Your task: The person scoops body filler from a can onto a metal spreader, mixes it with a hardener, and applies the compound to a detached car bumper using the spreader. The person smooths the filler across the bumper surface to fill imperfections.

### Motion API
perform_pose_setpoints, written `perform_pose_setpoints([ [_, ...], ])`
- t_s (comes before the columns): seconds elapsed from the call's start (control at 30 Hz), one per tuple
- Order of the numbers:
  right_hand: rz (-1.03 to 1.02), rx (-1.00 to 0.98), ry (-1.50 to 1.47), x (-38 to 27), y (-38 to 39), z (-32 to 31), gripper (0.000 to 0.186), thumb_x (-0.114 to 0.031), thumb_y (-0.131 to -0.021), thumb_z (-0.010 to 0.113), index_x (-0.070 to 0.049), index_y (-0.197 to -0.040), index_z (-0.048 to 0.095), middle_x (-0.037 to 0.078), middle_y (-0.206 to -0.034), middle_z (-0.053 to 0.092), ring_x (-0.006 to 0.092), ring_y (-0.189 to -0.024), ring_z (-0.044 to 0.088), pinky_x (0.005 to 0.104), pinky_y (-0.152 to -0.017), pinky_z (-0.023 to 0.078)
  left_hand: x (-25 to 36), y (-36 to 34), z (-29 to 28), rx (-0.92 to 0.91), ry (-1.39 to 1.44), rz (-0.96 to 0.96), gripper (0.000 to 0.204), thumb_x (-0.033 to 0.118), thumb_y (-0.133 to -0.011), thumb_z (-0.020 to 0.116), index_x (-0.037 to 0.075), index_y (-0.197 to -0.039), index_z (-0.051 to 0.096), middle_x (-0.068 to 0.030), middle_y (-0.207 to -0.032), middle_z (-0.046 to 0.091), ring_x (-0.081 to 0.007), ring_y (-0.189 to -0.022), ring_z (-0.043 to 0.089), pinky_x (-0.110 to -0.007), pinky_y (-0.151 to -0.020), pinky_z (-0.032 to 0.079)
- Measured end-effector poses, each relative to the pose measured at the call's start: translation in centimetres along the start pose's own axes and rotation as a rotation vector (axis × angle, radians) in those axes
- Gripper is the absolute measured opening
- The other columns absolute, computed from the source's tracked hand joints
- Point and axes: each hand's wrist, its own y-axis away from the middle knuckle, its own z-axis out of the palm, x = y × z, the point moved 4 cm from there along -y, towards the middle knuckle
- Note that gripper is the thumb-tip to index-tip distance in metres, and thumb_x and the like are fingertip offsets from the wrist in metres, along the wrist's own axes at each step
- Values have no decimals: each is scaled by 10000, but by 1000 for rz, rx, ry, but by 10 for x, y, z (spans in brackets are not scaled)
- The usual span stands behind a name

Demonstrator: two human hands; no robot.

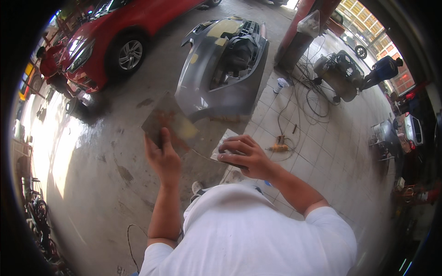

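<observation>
My left hand (pixel 163 160) grips a flat dark mixing board (pixel 156 112) by its near edge, thumb on top. Reddish smears and a pale yellow patch of putty (pixel 188 129) mark its face. Just right of the board, my right hand (pixel 248 157) is closed around a thin, pale, flat spreader (pixel 228 135); the fingers cover much of it. Beyond both hands a grey car bumper (pixel 195 87) rests low over the floor, with yellowish filler patches (pixel 224 28) along its far part and left side. Neither hand touches the bumper.
A red car (pixel 101 32) stands at far left, a person (pixel 51 64) by its front. To the right are a red post (pixel 294 41), an air compressor (pixel 338 73), tangled hoses (pixel 317 101), a white tub (pixel 280 85) and a yellow power tool (pixel 279 147). Another person (pixel 384 69) is at far right.
</observation>
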Motion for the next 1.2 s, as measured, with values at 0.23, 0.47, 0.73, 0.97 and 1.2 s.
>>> perform_pose_setpoints([
  [0.23, 83, 20, -210, 28, -28, 11, 610, 140, -740, 731, -189, -1244, 630, 142, -1430, 479, 379, -1350, 504, 543, -1124, 452, -21, 28, 24, -180, 517, -664, 311, 140, -1057, 585, 26, -1345, 557, -89, -1168, 698, -184, -961, 701, -342, -784, 601],
  [0.47, 141, -229, 295, 70, -14, -5, 640, 137, -731, 707, -241, -1247, 691, 95, -1358, 554, 344, -1349, 513, 585, -1176, 414, -25, 25, 11, -91, 274, -387, 293, 155, -1068, 551, 10, -1320, 583, -129, -1176, 695, -212, -982, 674, -350, -763, 575],
  [0.73, -31, -249, 213, 7, -29, 13, 733, 91, -714, 750, -331, -1313, 717, 62, -1350, 573, 306, -1339, 515, 597, -1152, 424, -2, 3, 6, 6, -245, 88, 268, 151, -1054, 622, -35, -1246, 620, -174, -1036, 744, -231, -894, 697, -324, -798, 535],
  [0.97, 12, -58, 248, 5, -64, -8, 681, 19, -722, 773, -344, -1298, 735, 48, -1329, 587, 279, -1284, 546, 584, -1146, 416, 20, 24, 16, -183, -429, 82, 248, 118, -1048, 634, -56, -1224, 616, -193, -1004, 756, -188, -870, 705, -298, -782, 536],
  [1.2, -108, -149, 84, -1, -42, 8, 740, 57, -679, 805, -363, -1282, 720, 49, -1330, 572, 299, -1313, 535, 608, -1166, 412, 26, -5, -7, 65, -148, 165, 255, 125, -1061, 610, -18, -1272, 600, -121, -1105, 720, -176, -961, 679, -300, -829, 531],
])
